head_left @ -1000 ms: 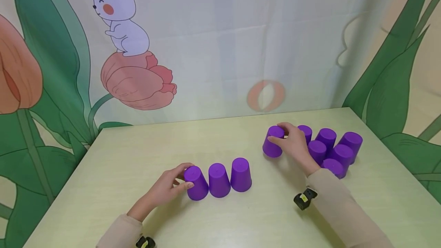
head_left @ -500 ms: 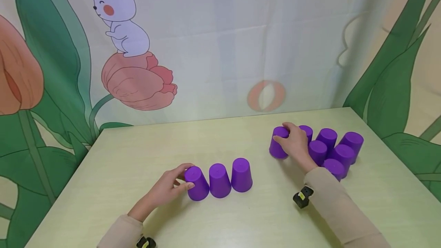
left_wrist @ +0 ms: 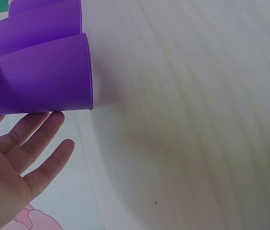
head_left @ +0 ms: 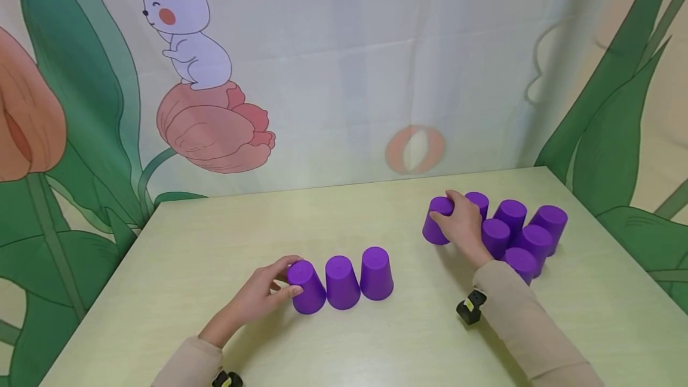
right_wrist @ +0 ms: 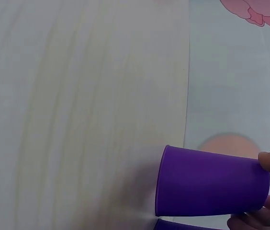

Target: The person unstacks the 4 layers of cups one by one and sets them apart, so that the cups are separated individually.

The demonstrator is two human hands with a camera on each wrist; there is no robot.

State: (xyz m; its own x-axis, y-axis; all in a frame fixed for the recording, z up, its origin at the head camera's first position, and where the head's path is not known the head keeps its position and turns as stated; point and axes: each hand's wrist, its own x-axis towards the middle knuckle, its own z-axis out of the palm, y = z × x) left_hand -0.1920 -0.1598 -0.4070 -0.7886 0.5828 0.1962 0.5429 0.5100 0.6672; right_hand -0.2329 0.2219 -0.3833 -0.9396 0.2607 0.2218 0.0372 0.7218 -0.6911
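In the head view three purple plastic cups stand upside down in a slanted row left of the table's middle. My left hand [head_left: 258, 296] grips the row's leftmost cup [head_left: 309, 296] near its base, thumb in front and fingers behind. The left wrist view shows this cup [left_wrist: 44, 79] close beside the middle cup [left_wrist: 41, 28]. Farther back on the right, my right hand [head_left: 462, 227] pinches another upside-down purple cup [head_left: 433, 229] between thumb and fingers. In the right wrist view that cup's [right_wrist: 211, 184] wide rim faces the table, and part of another cup [right_wrist: 173, 225] shows beside it.
A cluster of several upside-down purple cups [head_left: 532, 240] stands at the back right, just right of my right hand. The pale wooden table [head_left: 226, 226] ends at a hanging cloth [head_left: 322, 106] printed with a rabbit and flowers.
My right hand has moved a little to the right with its cup, toward the cluster. The left hand and the row of three cups have stayed in place.
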